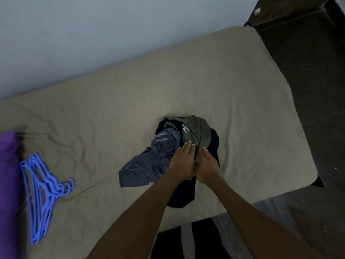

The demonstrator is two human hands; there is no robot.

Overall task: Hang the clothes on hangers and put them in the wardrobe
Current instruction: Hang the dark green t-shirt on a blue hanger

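A pile of clothes lies in the middle of the bed (233, 75): a blue-grey striped shirt (149, 165), an olive green garment (196, 131) on top, and a dark navy garment (183, 195) underneath. My left hand (182, 161) and my right hand (206, 165) rest side by side on the pile. Their fingers are straight and lie on the olive garment, a fold of which runs up between them. Both thumbs are hidden. Several blue plastic hangers (42, 193) lie in a bunch on the sheet far to the left.
The bed has a wrinkled beige sheet and stands against a pale wall. A purple cloth (8, 184) sits at the left edge, beside the hangers. Dark floor (317, 90) and a dark piece of furniture (291, 14) lie to the right.
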